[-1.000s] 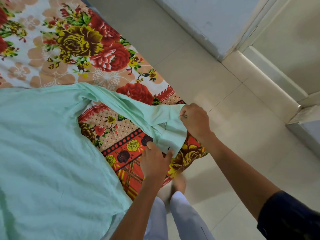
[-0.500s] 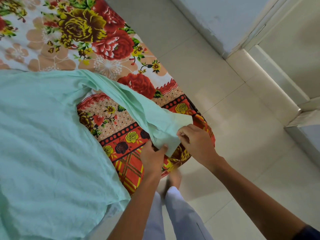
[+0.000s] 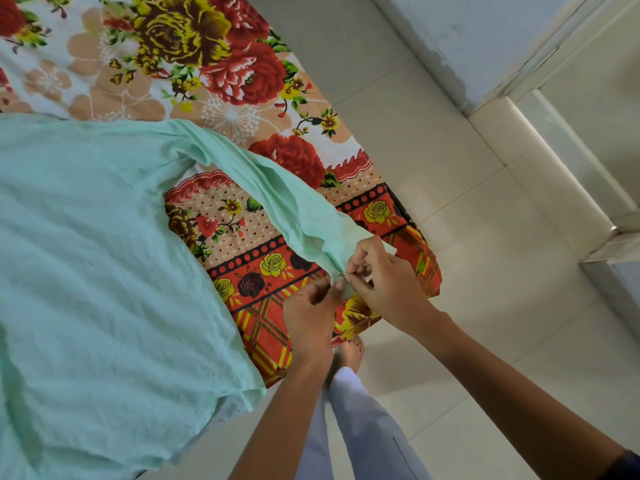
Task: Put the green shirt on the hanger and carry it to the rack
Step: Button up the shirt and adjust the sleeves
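The pale green shirt (image 3: 97, 278) lies spread flat on a floral bedsheet (image 3: 207, 64), filling the left of the view. One long sleeve (image 3: 277, 199) stretches right toward the bed's corner. My left hand (image 3: 308, 317) and my right hand (image 3: 384, 282) meet at the sleeve's cuff, both pinching the fabric with fingertips close together. No hanger or rack is in view.
The bed's corner (image 3: 429, 278) ends just right of my hands. Beyond it is pale tiled floor (image 3: 450, 168), with a wall (image 3: 485, 39) and a raised door threshold (image 3: 571, 174) at the upper right. My legs and a bare foot (image 3: 349, 351) stand beside the bed.
My right hand has come down along the cuff edge to meet the left hand. The sleeve end now lies lower on the bed corner, pinched between both hands.
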